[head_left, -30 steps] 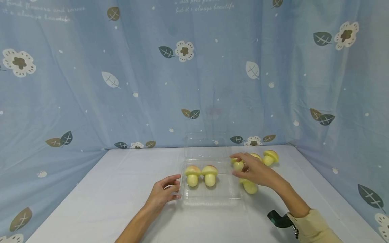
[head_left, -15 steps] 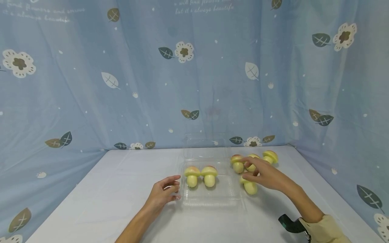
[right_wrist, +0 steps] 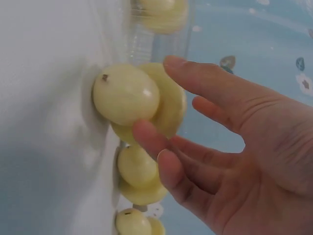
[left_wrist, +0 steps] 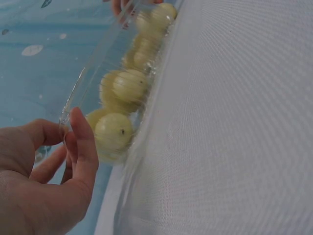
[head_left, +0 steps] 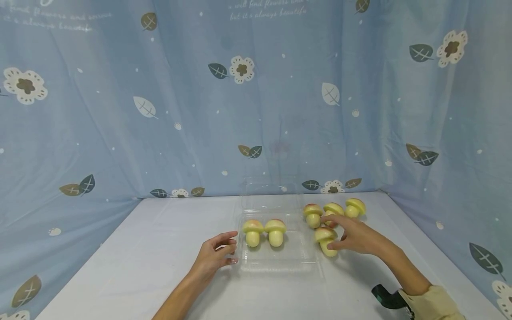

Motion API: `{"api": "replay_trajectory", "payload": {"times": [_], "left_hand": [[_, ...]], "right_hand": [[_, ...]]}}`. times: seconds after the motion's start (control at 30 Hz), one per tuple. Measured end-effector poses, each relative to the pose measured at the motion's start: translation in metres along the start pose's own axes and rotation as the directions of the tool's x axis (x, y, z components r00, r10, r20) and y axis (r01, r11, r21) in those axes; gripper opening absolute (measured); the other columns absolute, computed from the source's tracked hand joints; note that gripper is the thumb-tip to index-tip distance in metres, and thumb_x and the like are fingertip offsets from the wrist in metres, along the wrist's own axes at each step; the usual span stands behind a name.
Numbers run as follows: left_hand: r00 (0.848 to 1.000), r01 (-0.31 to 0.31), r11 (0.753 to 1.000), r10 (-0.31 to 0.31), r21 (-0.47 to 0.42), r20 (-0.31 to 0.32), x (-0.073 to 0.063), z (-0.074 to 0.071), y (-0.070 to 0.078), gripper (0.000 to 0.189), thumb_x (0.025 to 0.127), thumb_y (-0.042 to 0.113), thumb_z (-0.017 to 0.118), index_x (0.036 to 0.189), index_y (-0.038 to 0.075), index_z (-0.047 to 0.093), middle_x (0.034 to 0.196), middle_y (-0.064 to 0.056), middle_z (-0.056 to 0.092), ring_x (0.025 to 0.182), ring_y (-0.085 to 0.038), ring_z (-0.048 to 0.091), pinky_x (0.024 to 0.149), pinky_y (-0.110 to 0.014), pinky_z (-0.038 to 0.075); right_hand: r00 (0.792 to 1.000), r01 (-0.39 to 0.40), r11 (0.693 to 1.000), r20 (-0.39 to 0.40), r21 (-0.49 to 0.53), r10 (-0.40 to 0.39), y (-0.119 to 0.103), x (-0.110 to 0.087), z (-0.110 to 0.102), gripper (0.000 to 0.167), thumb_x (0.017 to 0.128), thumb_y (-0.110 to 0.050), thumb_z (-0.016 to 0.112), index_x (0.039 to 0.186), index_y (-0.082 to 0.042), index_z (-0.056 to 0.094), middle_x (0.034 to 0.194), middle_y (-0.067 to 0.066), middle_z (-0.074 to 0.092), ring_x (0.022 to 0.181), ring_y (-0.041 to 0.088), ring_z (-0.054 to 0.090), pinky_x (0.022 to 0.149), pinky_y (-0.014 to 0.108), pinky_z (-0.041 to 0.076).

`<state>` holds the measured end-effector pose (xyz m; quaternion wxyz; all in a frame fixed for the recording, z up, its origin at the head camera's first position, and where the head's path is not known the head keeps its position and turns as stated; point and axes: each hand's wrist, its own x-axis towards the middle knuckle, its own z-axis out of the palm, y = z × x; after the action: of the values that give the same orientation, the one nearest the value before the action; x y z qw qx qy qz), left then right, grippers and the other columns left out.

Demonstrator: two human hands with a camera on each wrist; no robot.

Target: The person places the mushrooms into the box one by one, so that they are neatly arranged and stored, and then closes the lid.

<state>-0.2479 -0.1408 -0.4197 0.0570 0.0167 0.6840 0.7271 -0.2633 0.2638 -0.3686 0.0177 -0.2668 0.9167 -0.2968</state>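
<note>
Beside the clear container (head_left: 298, 249): left hand (head_left: 214, 255), fingers loosely bent; right hand (head_left: 357, 235), fingers wide about one yellow mushroom (head_left: 324, 235) on the table (head_left: 132, 271), contact unconfirmed.

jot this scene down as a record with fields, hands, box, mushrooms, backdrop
left hand: fingers at the left edge of the clear plastic clamshell box
right hand: at the frontmost loose toy mushroom, fingers apart; contact unclear
lid: open, raised at the back
in box: two toy mushrooms, side by side
outside box: four toy mushrooms, right of it
backdrop: blue curtain, leaf-and-flower print
</note>
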Motion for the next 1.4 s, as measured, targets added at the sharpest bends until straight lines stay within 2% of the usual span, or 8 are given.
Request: {"api": "replay_trajectory", "payload": {"times": [0.13,0.3,0.37,0.6,0.87,1.07,1.4], "left_hand": [[1.000,0.000,1.000,0.000,0.006,0.002,0.000,0.000,-0.001,0.048,0.089,0.002,0.064,0.136,-0.001,0.054,0.110,-0.009,0.055,0.090,-0.016,0.055,0.070,-0.028,0.061],[1.000,-0.003,1.000,0.003,0.002,0.000,0.000,0.001,0.000,0.048,0.089,0.001,0.064,0.136,-0.001,0.054,0.110,-0.009,0.055,0.090,-0.016,0.055,0.070,-0.028,0.061],[1.000,-0.003,1.000,0.003,0.004,0.000,0.000,0.000,0.000,0.048,0.089,0.001,0.063,0.136,-0.001,0.054,0.110,-0.009,0.055,0.090,-0.016,0.055,0.070,-0.028,0.061],[1.000,0.002,1.000,-0.002,0.009,-0.010,-0.001,0.000,0.001,0.048,0.089,0.001,0.064,0.135,0.000,0.055,0.111,-0.010,0.055,0.090,-0.016,0.055,0.070,-0.028,0.061],[1.000,0.005,1.000,-0.005,0.010,-0.008,-0.001,0.001,0.002,0.048,0.089,0.000,0.063,0.136,0.000,0.055,0.110,-0.009,0.055,0.090,-0.016,0.055,0.070,-0.027,0.061],[1.000,0.005,1.000,-0.005,0.009,-0.008,-0.001,0.002,0.002,0.048,0.089,0.001,0.064,0.135,-0.001,0.055,0.110,-0.009,0.055,0.089,-0.016,0.055,0.070,-0.027,0.061],[1.000,0.002,1.000,-0.002,0.011,-0.004,-0.001,0.001,0.002,0.046,0.090,0.001,0.063,0.135,-0.001,0.055,0.111,-0.010,0.055,0.090,-0.015,0.055,0.069,-0.027,0.061]], "right_hand": [[1.000,-0.004,1.000,0.017,-0.031,0.005,0.002,0.000,0.003,0.065,0.078,-0.028,0.083,0.135,-0.018,0.052,0.129,0.015,0.059,0.102,0.025,0.064,0.063,0.021,0.056],[0.999,-0.028,0.998,0.033,-0.054,0.029,0.004,0.001,0.006,0.068,0.076,-0.027,0.084,0.135,-0.017,0.052,0.129,0.017,0.057,0.074,0.007,0.064,0.061,0.020,0.054],[0.999,-0.030,0.998,0.033,-0.053,0.032,0.004,0.002,0.008,0.069,0.076,-0.026,0.084,0.136,-0.017,0.052,0.129,0.019,0.055,0.069,0.005,0.062,0.060,0.020,0.053],[1.000,0.005,0.999,0.030,-0.053,-0.004,0.009,0.005,0.014,0.069,0.075,-0.020,0.085,0.135,-0.018,0.053,0.130,0.017,0.055,0.085,0.020,0.061,0.062,0.020,0.054],[0.999,0.014,0.998,0.041,-0.059,-0.012,0.009,0.005,0.015,0.073,0.073,-0.015,0.084,0.137,-0.014,0.050,0.127,0.016,0.055,0.072,0.010,0.058,0.060,0.020,0.051],[0.997,0.045,0.998,0.057,-0.034,-0.043,0.008,0.006,0.014,0.072,0.072,-0.012,0.084,0.136,-0.011,0.049,0.121,0.012,0.057,0.079,0.015,0.055,0.061,0.020,0.050],[0.997,0.010,1.000,0.071,-0.013,-0.009,0.006,0.006,0.011,0.071,0.074,-0.011,0.083,0.136,-0.014,0.048,0.128,0.013,0.055,0.087,0.013,0.054,0.064,0.021,0.052]]}}
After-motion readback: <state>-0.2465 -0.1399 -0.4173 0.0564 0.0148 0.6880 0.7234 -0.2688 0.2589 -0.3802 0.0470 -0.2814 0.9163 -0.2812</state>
